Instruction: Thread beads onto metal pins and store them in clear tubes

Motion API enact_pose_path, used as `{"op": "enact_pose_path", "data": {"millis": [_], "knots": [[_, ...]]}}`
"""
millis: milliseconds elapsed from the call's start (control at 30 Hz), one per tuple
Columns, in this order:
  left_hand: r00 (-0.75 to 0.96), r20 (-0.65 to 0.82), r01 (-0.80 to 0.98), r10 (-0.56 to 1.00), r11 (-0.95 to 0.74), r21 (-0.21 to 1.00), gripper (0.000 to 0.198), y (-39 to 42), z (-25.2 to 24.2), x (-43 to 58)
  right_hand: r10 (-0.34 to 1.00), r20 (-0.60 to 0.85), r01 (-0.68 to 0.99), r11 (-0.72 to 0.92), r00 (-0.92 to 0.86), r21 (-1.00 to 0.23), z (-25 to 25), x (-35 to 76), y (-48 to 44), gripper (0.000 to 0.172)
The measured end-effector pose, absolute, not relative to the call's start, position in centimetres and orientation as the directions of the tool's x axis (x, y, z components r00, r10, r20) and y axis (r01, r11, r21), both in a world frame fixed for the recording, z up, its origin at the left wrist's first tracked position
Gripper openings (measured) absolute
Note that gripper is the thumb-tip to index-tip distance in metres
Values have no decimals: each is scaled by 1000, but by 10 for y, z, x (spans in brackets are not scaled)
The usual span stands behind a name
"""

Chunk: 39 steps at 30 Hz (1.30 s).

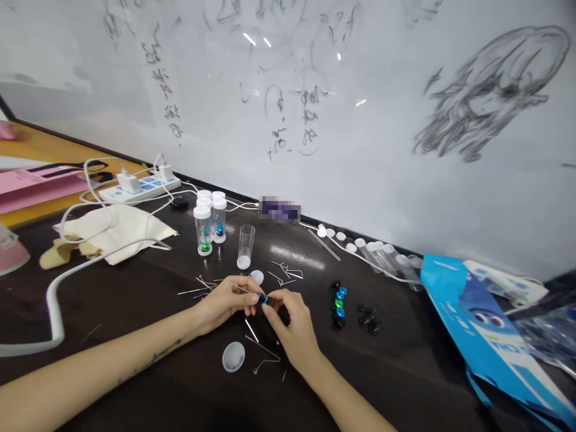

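Note:
Above the middle of the dark table, my left hand (231, 299) is closed in a pinch, with a thin metal wire along its fingers. Its fingertips meet a small blue-and-black piece (266, 299). My right hand (294, 324) pinches the same piece from the other side, and its fingers hide much of it. Below the hands lie a short metal rod (252, 330) and a bent wire (265, 358) with a looped end. A white round cap (233, 357) sits nearby, hollow side up. Beyond the fingers stands an open clear tube (245, 246), with another white cap (256, 277) close by.
Capped clear tubes (203, 231) hold blue and green pieces. Thin metal pins (202, 287) and bent wires (285, 273) lie around. Rightward are blue, green and black pieces (339, 304), black parts (369, 318) and a blue bag (490, 324). A cloth (119, 228) and power strip (144, 187) lie left.

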<state>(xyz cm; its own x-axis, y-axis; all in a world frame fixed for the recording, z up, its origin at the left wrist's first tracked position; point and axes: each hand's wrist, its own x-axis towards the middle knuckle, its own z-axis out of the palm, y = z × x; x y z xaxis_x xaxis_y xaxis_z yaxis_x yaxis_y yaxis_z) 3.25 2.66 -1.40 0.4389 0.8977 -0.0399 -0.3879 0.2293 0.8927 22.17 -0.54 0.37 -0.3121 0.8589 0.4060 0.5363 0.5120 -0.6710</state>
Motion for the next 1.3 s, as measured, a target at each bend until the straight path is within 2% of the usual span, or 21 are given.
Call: {"op": "enact_pose_path", "data": {"millis": [233,367,600,933,1167,1300], "knots": [[427,-44,-397,903,231,888,20,26,-12,33,857,410,533,516,-313,-671,3,222,-6,10],[428,-55,-393,902,241,887,21,27,-13,33,844,424,538,536,-327,-651,2,222,-6,4],[422,-43,-382,905,220,898,21,26,-13,33,850,403,540,526,-338,-657,3,222,-5,7],[414,25,-331,910,125,935,21,23,-9,34,845,334,580,531,-418,-618,5,222,-6,18],[402,91,-268,911,22,963,23,13,-2,38,814,378,557,578,-440,-596,4,220,-6,21],[410,141,-242,901,-42,969,23,8,2,40,803,426,502,594,-417,-629,3,221,-7,30]]}}
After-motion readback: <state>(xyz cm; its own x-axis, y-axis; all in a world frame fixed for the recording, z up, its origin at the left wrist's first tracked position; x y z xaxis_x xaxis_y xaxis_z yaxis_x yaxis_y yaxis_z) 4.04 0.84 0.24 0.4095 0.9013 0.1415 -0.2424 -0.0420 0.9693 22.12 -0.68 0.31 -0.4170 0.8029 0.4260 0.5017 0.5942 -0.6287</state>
